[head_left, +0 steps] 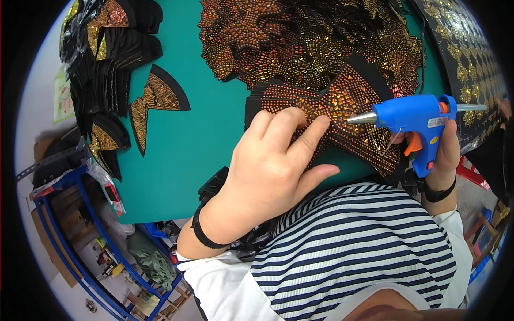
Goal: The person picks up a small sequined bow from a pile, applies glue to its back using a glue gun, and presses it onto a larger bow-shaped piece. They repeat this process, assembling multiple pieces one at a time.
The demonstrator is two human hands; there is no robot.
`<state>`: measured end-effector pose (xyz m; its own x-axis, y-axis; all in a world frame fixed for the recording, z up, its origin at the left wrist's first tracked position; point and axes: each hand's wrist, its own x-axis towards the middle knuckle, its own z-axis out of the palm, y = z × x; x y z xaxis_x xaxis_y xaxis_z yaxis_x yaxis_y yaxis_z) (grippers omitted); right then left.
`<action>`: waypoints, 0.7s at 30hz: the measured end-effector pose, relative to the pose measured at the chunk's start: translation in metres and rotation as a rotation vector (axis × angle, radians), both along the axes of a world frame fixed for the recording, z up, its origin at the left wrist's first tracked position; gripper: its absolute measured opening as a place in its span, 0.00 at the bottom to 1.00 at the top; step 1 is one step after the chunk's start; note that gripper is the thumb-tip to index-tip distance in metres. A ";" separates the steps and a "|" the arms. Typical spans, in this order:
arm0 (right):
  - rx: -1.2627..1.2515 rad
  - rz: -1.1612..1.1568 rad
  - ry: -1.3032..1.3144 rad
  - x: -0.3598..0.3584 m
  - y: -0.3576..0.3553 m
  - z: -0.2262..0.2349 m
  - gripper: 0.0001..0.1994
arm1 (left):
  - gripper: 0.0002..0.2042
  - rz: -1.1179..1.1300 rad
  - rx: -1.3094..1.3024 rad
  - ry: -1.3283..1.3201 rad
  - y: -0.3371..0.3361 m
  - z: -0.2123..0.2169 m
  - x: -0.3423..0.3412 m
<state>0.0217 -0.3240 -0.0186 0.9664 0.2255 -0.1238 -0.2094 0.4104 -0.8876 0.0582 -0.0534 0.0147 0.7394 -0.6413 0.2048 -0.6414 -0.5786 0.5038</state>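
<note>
A blue hot glue gun [412,115] with an orange trigger and a metal nozzle is gripped in my right hand [450,150]. Its tip points left, over a black bow-shaped applique [350,99] covered in orange and red studs. My left hand [276,160] rests its fingertips on this applique, index finger and thumb apart, holding nothing. More studded pieces seem layered beneath its left end, partly hidden by my hand. A clear glue stick [471,107] sticks out of the gun's back.
Stacked studded appliques [300,37] cover the far side of the green table [182,166]. At the left lie black-and-gold pieces [107,75] in piles and one single piece [158,96]. A blue-framed shelf [96,224] stands at lower left; gold-patterned sheets [466,59] lie at right.
</note>
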 end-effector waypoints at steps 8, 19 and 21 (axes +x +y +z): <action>0.014 -0.010 0.058 -0.002 -0.002 -0.002 0.36 | 0.29 -0.018 0.026 0.045 0.000 0.004 0.004; 0.055 -0.014 0.050 -0.001 0.003 0.001 0.36 | 0.27 -0.038 0.055 0.060 0.001 0.007 0.006; 0.016 -0.035 0.024 0.000 0.004 0.001 0.35 | 0.27 -0.038 0.053 0.059 0.001 0.007 0.006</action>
<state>0.0214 -0.3203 -0.0172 0.9705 0.1938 -0.1433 -0.2156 0.4319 -0.8758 0.0646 -0.0529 0.0218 0.7240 -0.6781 0.1263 -0.6335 -0.5813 0.5107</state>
